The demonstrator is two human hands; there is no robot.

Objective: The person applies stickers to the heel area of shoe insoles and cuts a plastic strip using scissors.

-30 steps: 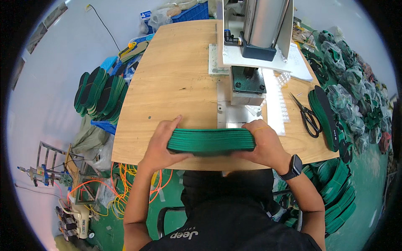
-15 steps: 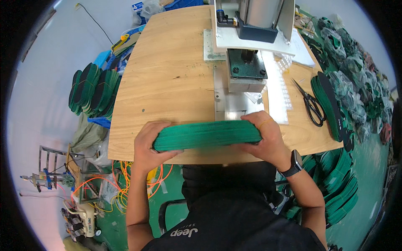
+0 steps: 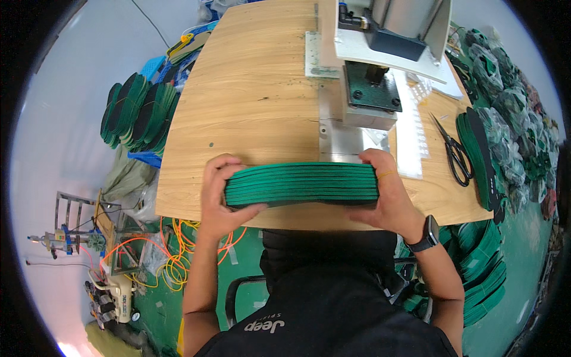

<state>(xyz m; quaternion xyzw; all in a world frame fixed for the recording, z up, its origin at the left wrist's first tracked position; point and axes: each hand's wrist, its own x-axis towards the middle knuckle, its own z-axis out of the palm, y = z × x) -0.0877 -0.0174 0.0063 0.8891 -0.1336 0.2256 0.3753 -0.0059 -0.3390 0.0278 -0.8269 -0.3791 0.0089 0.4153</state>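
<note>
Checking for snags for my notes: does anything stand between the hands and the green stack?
Nothing visible does. The left hand and right hand hold the green stack directly by its two ends. The scissors lie off to the right on the tabletop, apart from both.

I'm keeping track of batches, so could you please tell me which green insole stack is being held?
The front-centre insole stack, its ends between the left hand and right hand; the others, such as the black-topped stack beside the scissors, are untouched.
</note>
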